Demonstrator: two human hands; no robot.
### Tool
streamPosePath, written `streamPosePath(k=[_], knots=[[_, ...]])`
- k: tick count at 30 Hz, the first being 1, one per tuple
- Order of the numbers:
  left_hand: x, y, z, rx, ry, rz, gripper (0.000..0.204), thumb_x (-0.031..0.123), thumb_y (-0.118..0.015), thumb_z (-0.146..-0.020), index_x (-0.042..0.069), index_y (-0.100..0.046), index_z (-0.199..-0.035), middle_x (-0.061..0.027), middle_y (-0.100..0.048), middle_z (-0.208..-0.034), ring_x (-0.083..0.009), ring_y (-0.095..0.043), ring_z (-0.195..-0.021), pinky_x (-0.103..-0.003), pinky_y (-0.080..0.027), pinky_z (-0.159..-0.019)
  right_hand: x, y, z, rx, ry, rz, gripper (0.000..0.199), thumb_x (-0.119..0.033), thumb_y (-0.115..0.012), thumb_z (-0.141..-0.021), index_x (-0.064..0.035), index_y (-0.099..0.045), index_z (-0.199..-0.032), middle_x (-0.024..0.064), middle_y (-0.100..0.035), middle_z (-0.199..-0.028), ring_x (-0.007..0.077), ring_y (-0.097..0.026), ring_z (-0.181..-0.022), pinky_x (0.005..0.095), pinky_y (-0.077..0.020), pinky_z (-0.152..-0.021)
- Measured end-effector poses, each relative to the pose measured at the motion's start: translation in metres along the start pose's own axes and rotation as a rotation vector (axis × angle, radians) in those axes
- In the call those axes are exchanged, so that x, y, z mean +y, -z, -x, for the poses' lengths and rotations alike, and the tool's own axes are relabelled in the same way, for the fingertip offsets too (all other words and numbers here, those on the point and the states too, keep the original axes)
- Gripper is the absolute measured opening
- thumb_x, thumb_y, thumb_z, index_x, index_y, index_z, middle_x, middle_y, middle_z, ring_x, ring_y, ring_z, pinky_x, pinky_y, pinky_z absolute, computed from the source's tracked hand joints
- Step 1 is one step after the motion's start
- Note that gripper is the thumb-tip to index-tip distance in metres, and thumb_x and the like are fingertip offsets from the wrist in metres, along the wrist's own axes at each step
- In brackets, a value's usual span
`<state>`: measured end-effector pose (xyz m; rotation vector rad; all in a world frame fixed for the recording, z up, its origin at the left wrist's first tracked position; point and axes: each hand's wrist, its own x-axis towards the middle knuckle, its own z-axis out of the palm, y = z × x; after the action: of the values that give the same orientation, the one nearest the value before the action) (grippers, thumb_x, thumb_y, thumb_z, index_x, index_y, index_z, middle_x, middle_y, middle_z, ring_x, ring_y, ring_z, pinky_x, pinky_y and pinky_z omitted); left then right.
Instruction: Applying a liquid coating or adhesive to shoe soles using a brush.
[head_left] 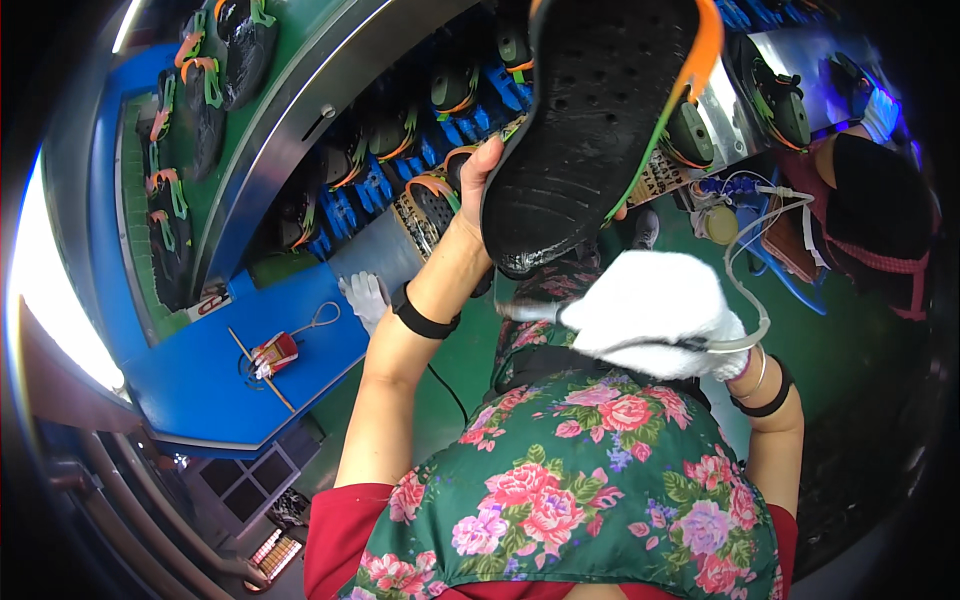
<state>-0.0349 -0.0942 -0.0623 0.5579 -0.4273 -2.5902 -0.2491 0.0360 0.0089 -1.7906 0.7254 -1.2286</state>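
Note:
Raised in front of me is a black shoe sole (pixel 580 130) with small holes and an orange-to-green rim. Its lower end looks glossy and wet. My bare left hand (pixel 472 195) grips its left edge, thumb on the near side, most fingers hidden behind it. Below and to the right, my right hand (pixel 650 315) wears a white fabric glove, closed around a thin tool (pixel 530 311). The tool's blurred tip points left, apart from the sole; its kind is unclear. A pale hose (pixel 745 265) loops beside the glove.
Several black shoes (pixel 455 88) with coloured straps stand on a line across the back, among blue supports. More shoes (pixel 205 110) lie on a green surface at left. A blue table (pixel 200 370) bears a red container (pixel 275 353); a white glove (pixel 365 298) lies nearby. Another person (pixel 880 210) is at right.

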Motion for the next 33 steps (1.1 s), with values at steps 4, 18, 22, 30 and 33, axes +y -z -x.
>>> streamPosePath(k=[4, 18, 22, 30, 33], knots=[[0.008, 0.004, 0.003, -0.041, 0.04, 0.113, 0.092, 0.06, -0.07, -0.089, 0.004, -0.047, -0.159, -0.0254, -0.052, -0.157, -0.0429, -0.06, -0.137, -0.056, -0.047, -0.117, 0.005, 0.002, -0.003, 0.013, 0.026, 0.342, 0.034, -0.008, -0.085, -0.084, -0.0119, -0.08, -0.117, 0.0073, -0.08, -0.113, 0.0258, -0.076, -0.095, 0.0364, -0.0621, -0.079], [0.005, 0.005, -0.02, -0.333, -0.033, 0.289, 0.097, 0.069, -0.06, -0.095, 0.003, -0.04, -0.162, -0.0289, -0.051, -0.157, -0.0485, -0.06, -0.134, -0.062, -0.05, -0.113, 0.014, -0.017, -0.01, 0.253, -0.223, -0.182, 0.02, 0.002, -0.086, -0.079, -0.004, -0.083, -0.098, 0.014, -0.081, -0.1, 0.0245, -0.077, -0.092, 0.0354, -0.0613, -0.081], [0.003, 0.007, -0.02, -0.287, -0.085, 0.248, 0.093, 0.068, -0.054, -0.099, 0.004, -0.037, -0.165, -0.0282, -0.05, -0.157, -0.052, -0.061, -0.131, -0.063, -0.053, -0.109, 0.022, -0.013, -0.007, 0.32, -0.311, -0.105, 0.018, 0.0, -0.086, -0.082, -0.003, -0.082, -0.099, 0.0127, -0.081, -0.103, 0.022, -0.078, -0.096, 0.0347, -0.062, -0.085], [-0.032, -0.001, -0.001, 0.037, 0.037, 0.536, 0.087, 0.071, -0.041, -0.103, 0.004, -0.045, -0.159, -0.0276, -0.065, -0.139, -0.0502, -0.068, -0.12, -0.063, -0.058, -0.102, 0.037, 0.05, -0.025, 0.266, -0.161, 0.22, 0.018, -0.001, -0.084, -0.083, -0.0047, -0.082, -0.1, 0.0112, -0.081, -0.103, 0.0227, -0.077, -0.093, 0.0341, -0.0607, -0.083], [-0.052, -0.005, 0.002, -0.02, 0.089, 0.504, 0.088, 0.069, -0.042, -0.103, 0.003, -0.041, -0.161, -0.031, -0.057, -0.148, -0.0547, -0.065, -0.122, -0.064, -0.056, -0.104, 0.048, 0.082, -0.042, 0.375, 0.032, 0.715, 0.023, 0.0, -0.084, -0.081, -0.0059, -0.082, -0.103, 0.0112, -0.081, -0.105, 0.0266, -0.076, -0.092, 0.0358, -0.0601, -0.083]])
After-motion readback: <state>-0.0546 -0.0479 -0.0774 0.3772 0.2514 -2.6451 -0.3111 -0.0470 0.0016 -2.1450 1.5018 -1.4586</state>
